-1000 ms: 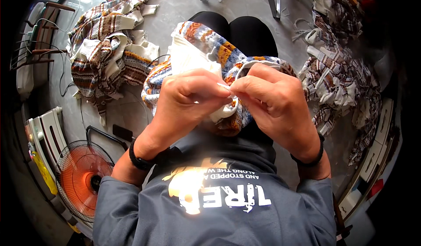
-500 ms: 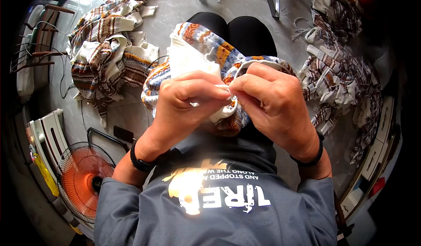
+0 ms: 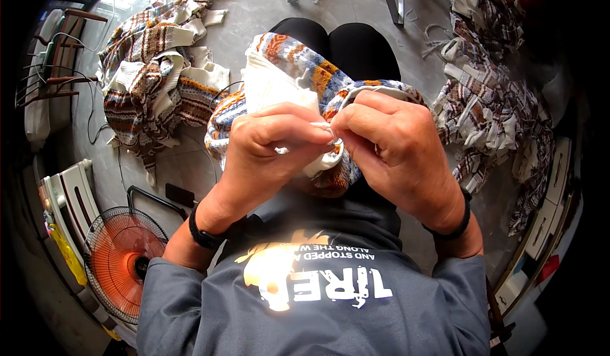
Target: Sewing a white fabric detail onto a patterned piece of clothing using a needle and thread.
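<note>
Across my lap lies a patterned knit garment (image 3: 330,80) in blue, orange and white, with a plain white ribbed part (image 3: 279,84) at its left. Above it my left hand (image 3: 273,141) pinches a white knit edge (image 3: 323,126) between thumb and forefinger. My right hand (image 3: 393,143) is closed in a pinch beside it, its fingertips meeting the left ones at that edge. Whatever fine thread or small tool may sit between the right fingertips is too small to make out. The garment's lower part hangs below my hands, partly hidden by them.
On the grey floor at left is a pile of patterned knitwear (image 3: 159,70); another heap (image 3: 483,111) lies at right. An orange fan (image 3: 124,261) stands near left. Metal legs (image 3: 391,0) rise ahead. White drawers (image 3: 549,197) line the right side, and a cable (image 3: 92,111) runs at left.
Almost nothing differs. My right hand has shifted very slightly, with both hands still pinching at the same spot.
</note>
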A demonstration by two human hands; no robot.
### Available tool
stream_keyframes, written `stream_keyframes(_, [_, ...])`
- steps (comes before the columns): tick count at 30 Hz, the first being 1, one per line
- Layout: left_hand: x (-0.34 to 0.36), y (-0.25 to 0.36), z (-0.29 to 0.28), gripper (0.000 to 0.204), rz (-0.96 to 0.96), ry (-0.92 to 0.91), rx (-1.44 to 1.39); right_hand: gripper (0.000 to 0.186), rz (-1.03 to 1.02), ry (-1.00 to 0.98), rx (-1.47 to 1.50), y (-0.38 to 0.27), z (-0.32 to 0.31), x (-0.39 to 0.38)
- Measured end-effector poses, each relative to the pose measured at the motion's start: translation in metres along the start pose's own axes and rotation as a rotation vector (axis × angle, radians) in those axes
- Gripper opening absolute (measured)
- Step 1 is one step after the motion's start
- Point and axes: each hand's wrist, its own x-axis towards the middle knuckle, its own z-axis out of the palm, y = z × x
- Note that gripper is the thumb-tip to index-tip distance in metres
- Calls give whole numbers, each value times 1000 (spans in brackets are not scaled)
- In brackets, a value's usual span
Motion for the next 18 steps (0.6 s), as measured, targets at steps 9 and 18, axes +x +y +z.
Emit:
stream_keyframes(9, [-1, -3, -2, 19, -50, -16, -102, 11, -27, 0, 89, 5, -1, 4])
stream_keyframes(18, [2, -4, -2, 16, -26, -25, -81, 10, -26, -37, 109, 9, -4, 6])
